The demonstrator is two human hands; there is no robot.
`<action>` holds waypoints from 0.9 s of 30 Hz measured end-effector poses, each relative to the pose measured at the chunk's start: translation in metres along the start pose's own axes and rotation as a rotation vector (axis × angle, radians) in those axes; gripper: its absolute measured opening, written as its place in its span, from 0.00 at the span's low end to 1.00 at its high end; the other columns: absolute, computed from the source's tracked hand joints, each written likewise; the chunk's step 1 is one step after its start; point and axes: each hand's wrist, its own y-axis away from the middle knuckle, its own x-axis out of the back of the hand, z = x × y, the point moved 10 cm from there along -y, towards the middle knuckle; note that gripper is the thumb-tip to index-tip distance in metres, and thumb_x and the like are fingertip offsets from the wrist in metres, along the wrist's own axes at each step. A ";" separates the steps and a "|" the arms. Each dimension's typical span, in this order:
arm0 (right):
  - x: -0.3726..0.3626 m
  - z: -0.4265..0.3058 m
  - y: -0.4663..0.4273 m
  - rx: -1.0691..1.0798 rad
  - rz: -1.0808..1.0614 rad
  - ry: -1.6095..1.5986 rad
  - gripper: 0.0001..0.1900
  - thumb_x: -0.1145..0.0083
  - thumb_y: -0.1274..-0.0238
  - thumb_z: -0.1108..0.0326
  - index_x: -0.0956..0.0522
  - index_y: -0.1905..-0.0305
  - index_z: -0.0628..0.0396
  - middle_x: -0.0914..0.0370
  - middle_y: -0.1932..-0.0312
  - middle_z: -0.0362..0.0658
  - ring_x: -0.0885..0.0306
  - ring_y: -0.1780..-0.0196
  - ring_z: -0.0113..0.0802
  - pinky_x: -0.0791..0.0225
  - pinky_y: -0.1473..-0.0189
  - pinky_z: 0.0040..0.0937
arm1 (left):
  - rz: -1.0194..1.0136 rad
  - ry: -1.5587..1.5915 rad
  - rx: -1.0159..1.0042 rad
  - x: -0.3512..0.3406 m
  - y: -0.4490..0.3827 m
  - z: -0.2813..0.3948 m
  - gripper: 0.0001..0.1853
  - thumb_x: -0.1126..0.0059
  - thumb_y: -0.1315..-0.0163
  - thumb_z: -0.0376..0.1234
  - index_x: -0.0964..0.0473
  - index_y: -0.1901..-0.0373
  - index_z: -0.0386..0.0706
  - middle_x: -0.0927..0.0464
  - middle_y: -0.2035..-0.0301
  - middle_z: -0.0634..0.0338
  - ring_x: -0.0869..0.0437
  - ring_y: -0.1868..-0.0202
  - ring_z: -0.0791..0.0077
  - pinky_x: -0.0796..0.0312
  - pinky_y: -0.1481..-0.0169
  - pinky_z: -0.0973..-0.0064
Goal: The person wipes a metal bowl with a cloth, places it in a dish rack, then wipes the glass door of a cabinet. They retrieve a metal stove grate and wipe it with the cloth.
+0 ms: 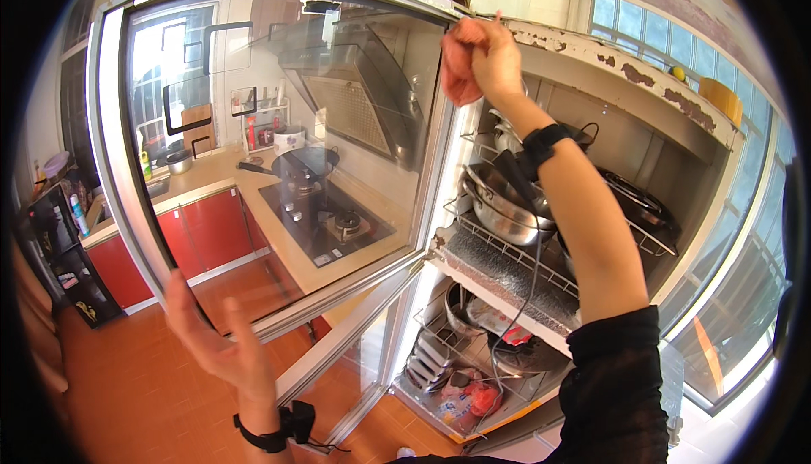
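My right hand (pixel 497 61) is raised at the top centre and grips a crumpled pink cloth (pixel 461 64). The cloth lies at the upper hinge-side corner of a metal-framed glass cabinet door (pixel 437 210), which stands swung out to the left. At the lower left, my left hand (pixel 222 343) is by the door's lower frame with fingers spread and nothing held; whether it touches the frame I cannot tell. Black straps are on both wrists, and a thin cable hangs from the right one.
The cabinet (pixel 507 299) has peeling paint; its wire shelves hold steel bowls (pixel 507 210), pans and plastic bags (pixel 469 397). Below the upper door is a second open glass door (pixel 355 350). Through the glass show a gas hob (pixel 323 223), a wok (pixel 304 163) and a range hood (pixel 348 96).
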 end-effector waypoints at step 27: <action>-0.034 0.071 0.125 -0.359 0.156 -0.145 0.22 0.52 0.50 0.82 0.24 0.46 0.63 0.24 0.48 0.59 0.27 0.45 0.57 0.34 0.40 0.43 | -0.012 -0.139 0.437 0.048 -0.008 -0.191 0.28 0.60 0.24 0.44 0.41 0.34 0.31 0.29 0.44 0.52 0.29 0.44 0.69 0.39 0.37 0.73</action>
